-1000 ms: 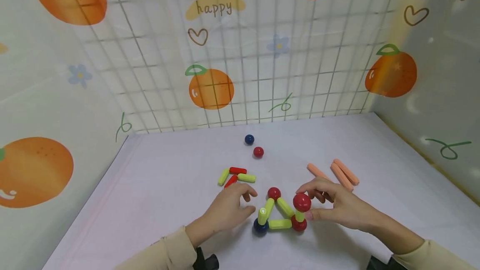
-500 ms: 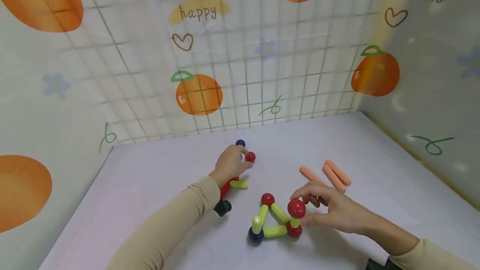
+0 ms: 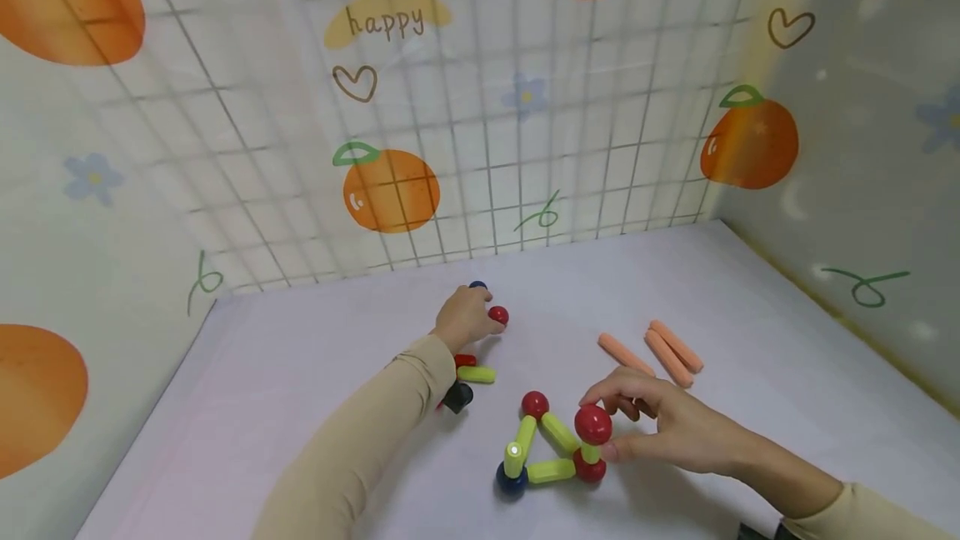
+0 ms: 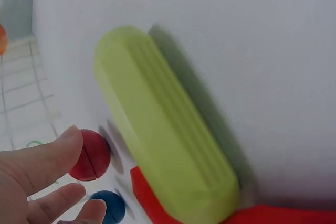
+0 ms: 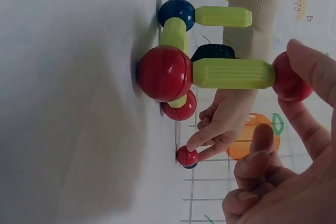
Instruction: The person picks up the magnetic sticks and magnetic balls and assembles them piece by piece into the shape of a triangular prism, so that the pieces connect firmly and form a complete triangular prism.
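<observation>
We've got the left hand pinching a loose red ball down at the worktop, with a blue ball just beside it. Meanwhile we see the right hand gripping another red ball capping an upright lime-green stick on the ball-and-stick triangle.

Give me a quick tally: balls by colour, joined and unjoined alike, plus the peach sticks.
Red balls: 4 (3 joined to green rods, 1 at the left hand)
Blue balls: 2 (1 joined to green rods, 1 unjoined)
Peach sticks: 3
Total: 9
</observation>
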A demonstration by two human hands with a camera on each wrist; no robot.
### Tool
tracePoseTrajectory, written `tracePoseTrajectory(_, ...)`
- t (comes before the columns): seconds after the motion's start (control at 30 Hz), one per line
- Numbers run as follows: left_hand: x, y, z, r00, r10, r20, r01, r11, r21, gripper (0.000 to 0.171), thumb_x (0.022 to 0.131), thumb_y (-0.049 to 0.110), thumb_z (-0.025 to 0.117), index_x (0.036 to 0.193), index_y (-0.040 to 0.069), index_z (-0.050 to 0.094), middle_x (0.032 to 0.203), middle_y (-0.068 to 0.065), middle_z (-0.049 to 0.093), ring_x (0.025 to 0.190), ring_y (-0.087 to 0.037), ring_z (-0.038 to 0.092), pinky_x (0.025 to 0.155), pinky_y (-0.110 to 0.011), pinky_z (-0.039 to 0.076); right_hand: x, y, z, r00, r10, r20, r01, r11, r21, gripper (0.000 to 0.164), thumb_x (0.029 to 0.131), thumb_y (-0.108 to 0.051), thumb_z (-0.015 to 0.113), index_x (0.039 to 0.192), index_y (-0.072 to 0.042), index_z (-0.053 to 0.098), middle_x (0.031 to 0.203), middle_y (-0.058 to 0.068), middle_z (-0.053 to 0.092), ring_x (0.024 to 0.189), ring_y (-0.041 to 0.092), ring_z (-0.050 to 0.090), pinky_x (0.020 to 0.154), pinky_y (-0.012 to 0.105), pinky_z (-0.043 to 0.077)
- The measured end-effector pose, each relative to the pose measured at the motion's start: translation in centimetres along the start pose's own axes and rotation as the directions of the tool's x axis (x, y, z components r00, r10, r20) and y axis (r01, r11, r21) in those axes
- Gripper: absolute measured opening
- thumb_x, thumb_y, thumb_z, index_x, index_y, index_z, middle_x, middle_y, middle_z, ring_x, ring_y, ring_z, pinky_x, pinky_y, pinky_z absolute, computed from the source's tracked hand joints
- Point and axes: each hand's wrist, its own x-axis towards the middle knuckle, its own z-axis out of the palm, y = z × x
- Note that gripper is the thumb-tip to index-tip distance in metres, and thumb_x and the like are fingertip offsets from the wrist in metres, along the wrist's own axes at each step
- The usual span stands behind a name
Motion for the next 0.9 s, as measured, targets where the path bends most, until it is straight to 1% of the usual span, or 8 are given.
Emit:
tracePoseTrajectory(0.07, 0.1, -0.1, 0.0, 1.0, -0.012, 0.003, 0.012, 1.0, -0.011, 0.053, 0.084, 0.026, 0.077, 0.131, 0.006, 0.062, 0.127, -0.015, 0.062, 0.114, -0.027, 0.056, 0.098, -0.038, 0.05, 0.0, 0.0, 0.0, 1.0, 0.0, 0.003, 0.0, 1.0, 0.004, 0.034, 0.087, -0.022, 0.074, 0.12, -0.02, 0.063, 0.109, -0.004, 0.064, 0.096, 0.021, 0.048, 0.071, 0.034, 0.038)
tracePoseTrajectory(0.17, 0.1, 0.0, 0.0, 1.0, -0.028, 0.006, 0.028, 0.999, -0.017, 0.049, 0.085, 0.025, 0.076, 0.128, 0.005, 0.064, 0.125, -0.013, 0.064, 0.112, -0.025, 0.056, 0.098, -0.037, 0.05, 0.0, -0.1, 0.0, 1.0, 0.017, 0.003, -0.017, 1.0, -0.002, 0.035, 0.087, -0.023, 0.074, 0.12, -0.021, 0.063, 0.11, -0.004, 0.064, 0.097, 0.021, 0.048, 0.072, 0.033, 0.039)
tracePoseTrajectory(0.3, 0.4, -0.1, 0.4, 0.999, -0.039, 0.014, 0.04, 0.998, -0.05, 0.049, 0.085, 0.025, 0.076, 0.127, 0.004, 0.064, 0.126, -0.013, 0.064, 0.11, -0.026, 0.057, 0.098, -0.038, 0.05, 0.0, -0.2, 0.0, 1.0, 0.017, 0.0, -0.017, 1.0, -0.008, 0.034, 0.087, -0.023, 0.074, 0.119, -0.022, 0.063, 0.109, -0.004, 0.063, 0.096, 0.021, 0.047, 0.071, 0.033, 0.039)
tracePoseTrajectory(0.37, 0.6, -0.3, 0.7, 0.999, -0.047, 0.02, 0.049, 0.995, -0.084, 0.05, 0.084, 0.025, 0.076, 0.127, 0.003, 0.063, 0.127, -0.014, 0.064, 0.111, -0.027, 0.056, 0.099, -0.039, 0.049, 0.0, -0.2, 0.0, 1.0, 0.008, 0.0, -0.008, 1.0, -0.006, 0.034, 0.087, -0.022, 0.074, 0.119, -0.022, 0.063, 0.109, -0.004, 0.064, 0.095, 0.02, 0.047, 0.071, 0.033, 0.038)
tracePoseTrajectory(0.5, 1.0, -0.8, 1.1, 0.998, -0.062, 0.02, 0.064, 0.986, -0.151, 0.049, 0.082, 0.024, 0.079, 0.123, 0.002, 0.065, 0.122, -0.014, 0.066, 0.108, -0.028, 0.058, 0.098, -0.04, 0.049, 0.0, -0.1, -0.1, 1.0, -0.003, 0.0, 0.003, 1.0, 0.003, 0.034, 0.087, -0.021, 0.074, 0.119, -0.02, 0.063, 0.109, -0.005, 0.064, 0.095, 0.02, 0.047, 0.071, 0.034, 0.038)
tracePoseTrajectory(0.63, 1.3, -1.2, 1.4, 0.998, -0.064, 0.01, 0.065, 0.976, -0.209, 0.047, 0.082, 0.025, 0.079, 0.121, 0.002, 0.066, 0.119, -0.013, 0.067, 0.107, -0.027, 0.058, 0.096, -0.04, 0.05, 0.0, -0.1, -0.1, 1.0, 0.001, -0.004, -0.001, 1.0, 0.001, 0.035, 0.086, -0.022, 0.075, 0.119, -0.019, 0.064, 0.109, -0.005, 0.064, 0.095, 0.02, 0.048, 0.071, 0.033, 0.039)
tracePoseTrajectory(0.77, 1.4, -1.5, 1.7, 0.998, -0.057, 0.003, 0.056, 0.969, -0.241, 0.048, 0.082, 0.027, 0.079, 0.122, 0.003, 0.066, 0.118, -0.013, 0.068, 0.108, -0.027, 0.059, 0.096, -0.04, 0.049, 0.0, -0.1, -0.1, 1.0, 0.008, -0.005, -0.008, 1.0, 0.004, 0.034, 0.086, -0.022, 0.074, 0.119, -0.021, 0.064, 0.109, -0.005, 0.064, 0.096, 0.02, 0.048, 0.071, 0.032, 0.04)
tracePoseTrajectory(0.9, 1.4, -1.7, 2.0, 0.998, -0.056, -0.001, 0.053, 0.958, -0.283, 0.048, 0.082, 0.028, 0.079, 0.121, 0.004, 0.066, 0.117, -0.012, 0.068, 0.108, -0.027, 0.059, 0.096, -0.04, 0.049, 0.0, 0.0, -0.1, 1.0, -0.003, -0.001, 0.003, 1.0, 0.015, 0.034, 0.087, -0.021, 0.074, 0.119, -0.022, 0.064, 0.11, -0.004, 0.065, 0.096, 0.02, 0.048, 0.072, 0.032, 0.04)
